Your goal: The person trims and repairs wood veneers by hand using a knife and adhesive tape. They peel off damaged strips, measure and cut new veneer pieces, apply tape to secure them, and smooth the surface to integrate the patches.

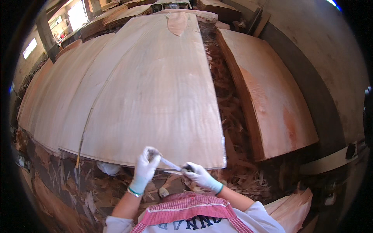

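Both of my hands wear white work gloves with green cuffs, in front of the near edge of a large pale wood veneer sheet (155, 97). A narrow white strip of tape (171, 164) stretches between them. My left hand (145, 167) is closed on its left end, fingers pinched together. My right hand (201, 178) is closed around the other end, with something dark and rounded showing at its fingers; I cannot make out what that is. Below the strip, a thin pale sliver points left from the right hand.
A second veneer stack (272, 93) stands to the right, beyond a gap filled with brown veneer scraps (229, 101). More scraps litter the floor around me. A small torn veneer piece (177, 24) lies at the sheet's far end. A clear plastic bag (108, 168) sits under the near edge.
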The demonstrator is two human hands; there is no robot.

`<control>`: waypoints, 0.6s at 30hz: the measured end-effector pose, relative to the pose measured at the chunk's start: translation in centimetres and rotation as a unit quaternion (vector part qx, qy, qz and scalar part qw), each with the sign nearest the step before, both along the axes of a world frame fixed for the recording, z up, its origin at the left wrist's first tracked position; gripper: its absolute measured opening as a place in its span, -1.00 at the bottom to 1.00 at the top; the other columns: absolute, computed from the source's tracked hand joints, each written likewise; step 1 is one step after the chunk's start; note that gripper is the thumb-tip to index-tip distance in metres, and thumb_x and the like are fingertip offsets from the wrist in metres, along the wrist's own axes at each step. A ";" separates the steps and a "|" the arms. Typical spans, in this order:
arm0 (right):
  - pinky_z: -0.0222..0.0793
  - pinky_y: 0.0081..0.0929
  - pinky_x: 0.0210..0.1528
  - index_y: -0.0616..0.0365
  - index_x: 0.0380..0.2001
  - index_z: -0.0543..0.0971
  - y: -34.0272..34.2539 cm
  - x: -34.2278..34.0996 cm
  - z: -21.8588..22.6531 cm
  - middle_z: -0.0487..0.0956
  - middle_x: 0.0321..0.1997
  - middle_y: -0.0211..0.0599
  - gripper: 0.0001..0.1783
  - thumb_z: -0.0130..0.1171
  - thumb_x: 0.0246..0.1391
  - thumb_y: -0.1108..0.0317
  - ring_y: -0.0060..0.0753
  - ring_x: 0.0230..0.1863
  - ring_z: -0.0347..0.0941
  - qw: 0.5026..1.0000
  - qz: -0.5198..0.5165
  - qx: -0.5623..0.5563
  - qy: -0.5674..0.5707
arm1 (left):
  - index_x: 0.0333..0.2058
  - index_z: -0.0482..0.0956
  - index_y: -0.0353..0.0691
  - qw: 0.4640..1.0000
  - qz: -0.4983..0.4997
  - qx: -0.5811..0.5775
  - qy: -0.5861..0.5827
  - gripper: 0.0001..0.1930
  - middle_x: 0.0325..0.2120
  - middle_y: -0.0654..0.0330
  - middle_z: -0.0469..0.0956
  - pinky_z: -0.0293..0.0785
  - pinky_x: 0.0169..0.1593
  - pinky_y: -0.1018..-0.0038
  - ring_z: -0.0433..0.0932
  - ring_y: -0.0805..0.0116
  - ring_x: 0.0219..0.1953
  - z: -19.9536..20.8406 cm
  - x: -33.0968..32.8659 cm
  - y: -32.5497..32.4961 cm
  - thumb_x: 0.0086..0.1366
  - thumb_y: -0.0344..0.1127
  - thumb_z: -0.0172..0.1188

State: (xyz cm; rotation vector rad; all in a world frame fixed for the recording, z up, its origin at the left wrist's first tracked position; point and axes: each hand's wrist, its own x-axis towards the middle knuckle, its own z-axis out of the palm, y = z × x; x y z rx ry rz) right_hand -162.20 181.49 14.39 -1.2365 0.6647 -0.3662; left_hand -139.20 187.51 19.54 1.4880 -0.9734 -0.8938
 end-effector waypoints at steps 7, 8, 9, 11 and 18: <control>0.39 -0.53 -0.26 0.22 -0.27 0.59 -9.3 -34.2 -1.0 0.53 -0.46 -0.39 -0.89 0.15 0.11 0.49 -0.62 -0.34 0.36 0.916 -0.167 -0.229 0.284 | -0.20 0.49 -0.24 0.984 0.129 0.010 -0.121 -0.84 -0.41 0.31 0.57 0.38 -0.45 0.66 0.44 0.64 -0.46 -2.4 -10.0 -13.6 0.22 -0.52 0.16; 0.41 -0.45 -0.28 0.19 -0.30 0.59 -11.1 -39.2 -1.3 0.58 -0.45 -0.26 -0.90 0.18 0.11 0.43 -0.49 -0.38 0.46 0.879 -0.191 -0.265 0.348 | -0.18 0.49 -0.24 0.980 0.159 -0.025 -0.117 -0.82 -0.41 0.31 0.58 0.37 -0.47 0.64 0.43 0.64 -0.49 -3.0 -11.1 -15.2 0.22 -0.50 0.17; 0.44 -0.33 -0.29 0.14 -0.31 0.60 -12.9 -42.7 0.1 0.59 -0.43 -0.10 -0.88 0.21 0.07 0.38 -0.19 -0.38 0.55 0.803 -0.196 -0.313 0.468 | -0.17 0.49 -0.24 0.985 0.154 -0.005 -0.079 -0.81 -0.42 0.31 0.56 0.38 -0.48 0.64 0.43 0.63 -0.50 -2.7 -12.5 -16.9 0.23 -0.51 0.15; 0.47 -0.26 -0.21 0.11 -0.25 0.60 -16.9 -48.0 -0.2 0.59 -0.30 -0.03 -0.80 0.17 -0.01 0.47 0.00 -0.25 0.56 0.656 -0.192 -0.384 0.620 | -0.16 0.48 -0.23 0.980 0.165 -0.074 -0.085 -0.82 -0.43 0.32 0.54 0.37 -0.50 0.63 0.42 0.62 -0.52 -4.3 -13.9 -20.0 0.25 -0.50 0.14; 0.35 -0.29 0.19 0.13 0.07 0.47 -30.5 -33.4 6.5 0.52 0.08 -0.02 -0.44 0.11 -0.09 0.65 -0.11 0.14 0.46 0.849 -0.195 -0.475 0.127 | -0.09 0.48 -0.29 0.988 -0.150 -0.014 -0.023 -0.82 -0.29 0.23 0.59 0.52 -0.26 0.59 0.58 0.53 -0.28 -0.4 -32.3 -31.7 0.34 -0.49 0.07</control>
